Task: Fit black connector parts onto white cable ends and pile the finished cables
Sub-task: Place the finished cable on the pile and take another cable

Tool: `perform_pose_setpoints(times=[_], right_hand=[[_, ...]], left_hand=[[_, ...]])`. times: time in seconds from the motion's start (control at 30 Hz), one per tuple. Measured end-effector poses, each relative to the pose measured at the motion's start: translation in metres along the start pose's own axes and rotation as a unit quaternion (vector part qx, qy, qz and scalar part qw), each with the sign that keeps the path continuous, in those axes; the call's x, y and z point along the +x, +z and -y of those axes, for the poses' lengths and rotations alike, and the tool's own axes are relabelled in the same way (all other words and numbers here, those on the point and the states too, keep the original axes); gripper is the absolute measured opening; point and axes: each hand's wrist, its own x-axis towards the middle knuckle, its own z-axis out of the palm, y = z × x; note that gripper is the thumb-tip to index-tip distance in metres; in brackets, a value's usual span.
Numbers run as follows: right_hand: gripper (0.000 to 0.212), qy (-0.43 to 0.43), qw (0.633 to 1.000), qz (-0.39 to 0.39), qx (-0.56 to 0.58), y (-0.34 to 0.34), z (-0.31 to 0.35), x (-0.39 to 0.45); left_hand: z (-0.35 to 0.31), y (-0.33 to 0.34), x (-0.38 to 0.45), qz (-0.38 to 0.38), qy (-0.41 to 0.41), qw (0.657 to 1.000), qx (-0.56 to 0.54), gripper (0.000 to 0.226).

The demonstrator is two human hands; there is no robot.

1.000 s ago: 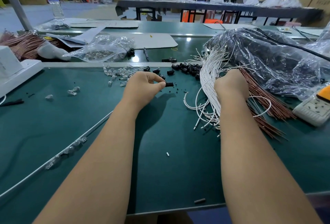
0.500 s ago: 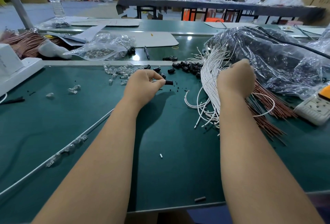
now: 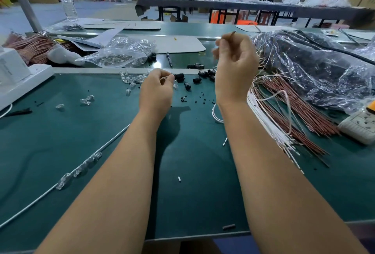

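Left hand (image 3: 157, 91) is pinching a black connector (image 3: 179, 77) with curled fingers just above the green table (image 3: 60, 142). Right hand (image 3: 235, 65), having risen from the white cable bundle (image 3: 269, 130), is gripping one thin cable (image 3: 287, 109), lifted clear.

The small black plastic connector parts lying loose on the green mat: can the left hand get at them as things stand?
Probably yes. The small black plastic connector parts lie in the open just beyond the left hand, nothing between; its fingers already pinch something.

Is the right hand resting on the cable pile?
No: the right hand is raised above the cable pile, pinching a thin cable end.
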Motion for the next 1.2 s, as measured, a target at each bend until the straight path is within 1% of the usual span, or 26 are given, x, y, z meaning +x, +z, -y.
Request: perform_pose_setpoints(times=[0.03, 0.07, 0.13, 0.23, 0.3, 0.4, 0.47, 0.57, 0.7, 0.73, 0.77, 0.8, 0.87, 0.9, 0.93, 1.0, 1.03, 1.07, 1.1, 1.2], right_hand=[[0.011, 0.066, 0.996, 0.022, 0.053, 0.002, 0.0, -0.002], [0.012, 0.13, 0.985, 0.042, 0.109, 0.003, 0.0, -0.003], [0.014, 0.236, 0.946, 0.067, 0.21, 0.002, -0.003, -0.005], [0.014, 0.32, 0.9, 0.079, 0.285, -0.002, -0.009, -0.006], [0.015, 0.357, 0.873, 0.065, 0.326, -0.004, -0.009, -0.005], [0.017, 0.397, 0.814, 0.033, 0.422, -0.008, -0.007, 0.0], [0.02, 0.409, 0.784, 0.026, 0.467, -0.01, -0.007, 0.003], [0.022, 0.416, 0.775, 0.023, 0.476, -0.011, -0.008, 0.002], [0.018, 0.414, 0.741, -0.02, 0.529, -0.016, -0.014, 0.003], [0.018, 0.414, 0.744, -0.017, 0.524, -0.018, -0.016, 0.003], [0.02, 0.42, 0.76, -0.001, 0.495, -0.019, -0.017, 0.003], [0.022, 0.431, 0.787, 0.025, 0.44, -0.018, -0.018, 0.001], [0.025, 0.44, 0.847, 0.097, 0.281, -0.011, -0.021, -0.004], [0.024, 0.431, 0.868, 0.141, 0.202, -0.006, -0.021, -0.007], [0.02, 0.417, 0.879, 0.184, 0.137, 0.0, -0.021, -0.011], [0.01, 0.391, 0.883, 0.252, 0.064, 0.009, -0.02, -0.02], [0.007, 0.38, 0.883, 0.272, 0.047, 0.012, -0.02, -0.024], [0.009, 0.369, 0.886, 0.279, 0.036, 0.013, -0.021, -0.027], [0.012, 0.36, 0.891, 0.275, 0.033, 0.013, -0.022, -0.028], [0.014, 0.363, 0.902, 0.226, 0.059, 0.01, -0.025, -0.024]], left_hand=[[0.0, -0.001, 0.001, -0.015, 0.0, 1.0, -0.013, 0.009], [0.0, -0.001, 0.001, -0.027, -0.001, 0.999, -0.029, 0.009], [0.0, -0.002, 0.003, -0.046, 0.0, 0.997, -0.066, 0.008], [0.0, -0.002, 0.006, -0.06, 0.005, 0.992, -0.107, 0.005], [-0.003, -0.002, 0.005, -0.055, 0.016, 0.99, -0.128, 0.007], [-0.007, 0.001, 0.002, -0.023, 0.031, 0.987, -0.158, 0.018], [-0.008, 0.003, 0.001, 0.007, 0.035, 0.986, -0.165, 0.014], [-0.008, 0.004, 0.0, 0.032, 0.012, 0.986, -0.161, 0.008], [-0.006, 0.003, 0.0, 0.033, -0.014, 0.988, -0.153, 0.016], [-0.006, 0.003, 0.0, 0.033, -0.015, 0.987, -0.158, 0.016], [-0.005, 0.002, 0.001, 0.033, -0.017, 0.986, -0.159, 0.016], [-0.005, 0.002, 0.001, 0.034, -0.018, 0.986, -0.159, 0.016], [-0.004, 0.002, 0.002, 0.033, -0.018, 0.988, -0.15, 0.013], [-0.004, 0.003, 0.002, 0.03, -0.017, 0.989, -0.141, 0.01], [-0.004, 0.004, 0.002, 0.028, -0.014, 0.991, -0.132, 0.008], [-0.005, 0.005, 0.002, 0.023, -0.01, 0.992, -0.122, 0.006], [-0.005, 0.005, 0.002, 0.021, -0.009, 0.993, -0.117, 0.006], [-0.004, 0.005, 0.002, 0.02, -0.009, 0.993, -0.112, 0.006], [-0.004, 0.005, 0.002, 0.019, -0.008, 0.994, -0.107, 0.005], [-0.003, 0.004, 0.001, 0.019, -0.005, 0.995, -0.097, 0.005]])
